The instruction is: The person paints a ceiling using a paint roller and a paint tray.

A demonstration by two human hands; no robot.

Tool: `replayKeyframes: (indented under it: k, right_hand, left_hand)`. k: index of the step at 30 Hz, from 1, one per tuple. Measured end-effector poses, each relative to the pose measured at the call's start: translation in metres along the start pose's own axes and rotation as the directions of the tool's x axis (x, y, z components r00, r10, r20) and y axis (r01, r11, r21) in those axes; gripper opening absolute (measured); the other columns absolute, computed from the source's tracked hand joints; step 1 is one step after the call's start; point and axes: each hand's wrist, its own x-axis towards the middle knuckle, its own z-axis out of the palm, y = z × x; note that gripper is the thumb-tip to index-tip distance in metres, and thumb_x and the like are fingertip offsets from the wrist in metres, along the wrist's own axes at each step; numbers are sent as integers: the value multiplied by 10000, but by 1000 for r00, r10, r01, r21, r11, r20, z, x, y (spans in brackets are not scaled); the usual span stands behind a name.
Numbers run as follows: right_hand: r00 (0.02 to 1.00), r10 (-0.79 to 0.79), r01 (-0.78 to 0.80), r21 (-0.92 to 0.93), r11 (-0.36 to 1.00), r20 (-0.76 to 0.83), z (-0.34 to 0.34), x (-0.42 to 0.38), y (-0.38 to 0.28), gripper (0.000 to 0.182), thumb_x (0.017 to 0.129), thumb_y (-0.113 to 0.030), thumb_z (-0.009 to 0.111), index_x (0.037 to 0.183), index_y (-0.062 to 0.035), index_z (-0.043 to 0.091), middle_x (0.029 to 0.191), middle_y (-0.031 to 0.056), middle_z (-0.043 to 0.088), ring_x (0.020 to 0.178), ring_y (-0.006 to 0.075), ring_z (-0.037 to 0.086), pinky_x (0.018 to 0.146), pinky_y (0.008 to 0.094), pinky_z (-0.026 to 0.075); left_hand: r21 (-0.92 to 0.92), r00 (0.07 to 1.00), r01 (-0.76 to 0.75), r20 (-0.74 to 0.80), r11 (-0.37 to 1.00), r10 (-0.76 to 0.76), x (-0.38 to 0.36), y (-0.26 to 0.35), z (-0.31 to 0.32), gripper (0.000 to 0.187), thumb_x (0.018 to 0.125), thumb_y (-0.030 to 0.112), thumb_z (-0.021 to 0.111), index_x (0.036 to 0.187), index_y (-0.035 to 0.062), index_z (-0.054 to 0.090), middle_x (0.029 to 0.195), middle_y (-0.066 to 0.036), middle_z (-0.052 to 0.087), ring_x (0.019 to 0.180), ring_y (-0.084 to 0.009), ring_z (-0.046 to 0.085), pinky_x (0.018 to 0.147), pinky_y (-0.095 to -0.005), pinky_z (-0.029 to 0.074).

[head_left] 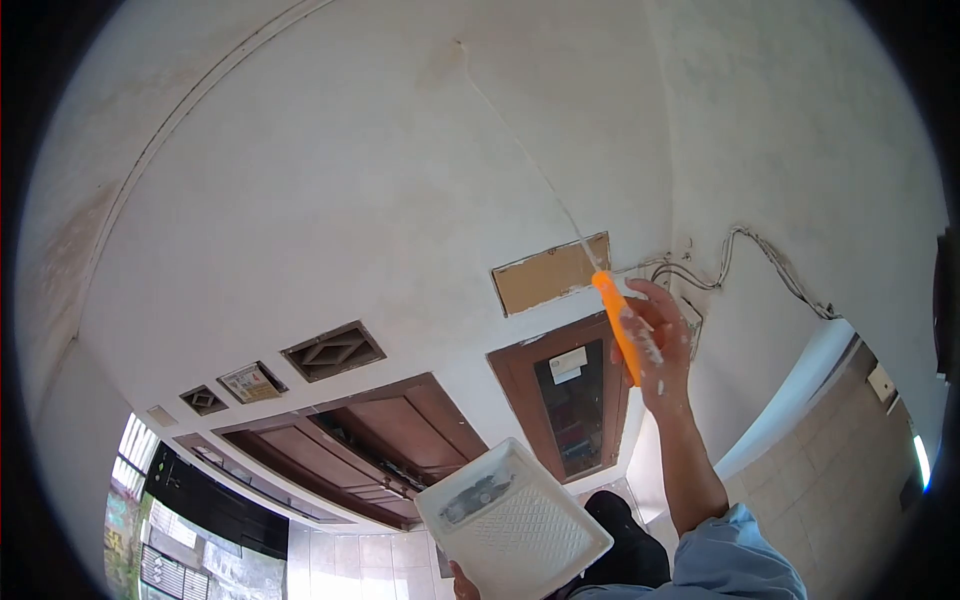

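Note:
My right hand (660, 340) is raised at the right and wrapped round the orange-handled tool (617, 325). White paint marks the fingers. A thin pale shaft shows at the handle's upper end, in line with a long thin line on the wall; no working head can be made out. Low in the view, my left hand (464, 584) grips the near left edge of a white paint tray (545, 530). Only a bit of that hand shows. The tray has a ribbed slope and a greyish wet patch (480, 498) in its well.
A pale wall (380, 180) fills most of the view. Brown double doors (370, 440), a narrow brown window (570, 400), vents (335, 352) and a tan panel (545, 277) are set into it. Loose cables (735, 235) run along the right-hand wall. Tiles (375, 560) cover the floor.

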Motion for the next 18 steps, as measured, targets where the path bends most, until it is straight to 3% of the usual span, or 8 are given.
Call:
replayKeyframes:
  k: [1, 4, 6, 9, 12, 14, 18]
  right_hand:
    - [1000, -6, 6, -73, 997, 8, 3, 1, 0, 420, 918, -254, 630, 1259, -42, 506, 927, 92, 644, 529, 62, 554, 349, 170, 397]
    - [989, 132, -138, 109, 984, 63, -2, -30, 35, 411, 928, -289, 616, 1240, -43, 513, 925, 86, 644, 512, 62, 538, 352, 175, 400]
    - [925, 363, -379, 186, 907, 113, -9, -61, 63, 418, 948, -326, 583, 1253, -49, 512, 893, 58, 627, 519, 54, 528, 363, 170, 406]
    - [839, 505, -542, 226, 809, 204, -7, -82, 72, 396, 962, -354, 556, 1258, -94, 520, 801, 32, 596, 513, 46, 536, 381, 163, 419]
    - [873, 426, -469, 168, 867, 238, -6, -60, 63, 401, 975, -357, 532, 1269, -86, 511, 763, 10, 552, 515, 51, 518, 405, 177, 427]
    - [843, 438, -472, 37, 881, 312, -4, -45, 61, 423, 973, -356, 539, 1294, -87, 484, 762, 3, 537, 521, 50, 499, 428, 187, 431]
    - [714, 624, -587, -214, 781, 318, -16, -60, 70, 477, 964, -374, 553, 1333, -97, 428, 750, -11, 504, 529, 46, 464, 461, 207, 435]
  left_hand:
    - [0, 1000, 1, -1, 1000, -1, -1, -1, 0, 816, 971, 631, 146, 1416, -17, 365, 1356, -181, 497, 1258, -273, 465, 1056, -363, 368]
    - [-9, 1000, 6, -12, 1000, -7, -1, 0, -1, 815, 971, 630, 146, 1418, -16, 363, 1359, -180, 495, 1260, -272, 463, 1057, -363, 368]
    - [-14, 1000, 5, -19, 1000, -5, -2, -2, -3, 814, 971, 630, 145, 1419, -15, 362, 1360, -180, 493, 1261, -271, 461, 1058, -363, 367]
    - [-25, 1000, -1, -24, 1000, 1, -5, -7, -10, 813, 972, 629, 145, 1421, -14, 359, 1362, -179, 491, 1263, -270, 460, 1059, -363, 366]
    - [-21, 999, -1, -33, 1000, 1, -14, -17, -21, 812, 972, 629, 145, 1422, -13, 357, 1365, -179, 489, 1265, -268, 458, 1060, -363, 365]
    - [5, 999, 7, -39, 1000, -7, -16, -21, -27, 805, 974, 625, 145, 1432, -6, 343, 1381, -177, 472, 1277, -266, 445, 1061, -362, 363]
    - [92, 989, 63, -142, 994, -49, -18, -22, -24, 830, 965, 643, 171, 1399, -25, 403, 1328, -178, 536, 1238, -276, 490, 1054, -350, 368]
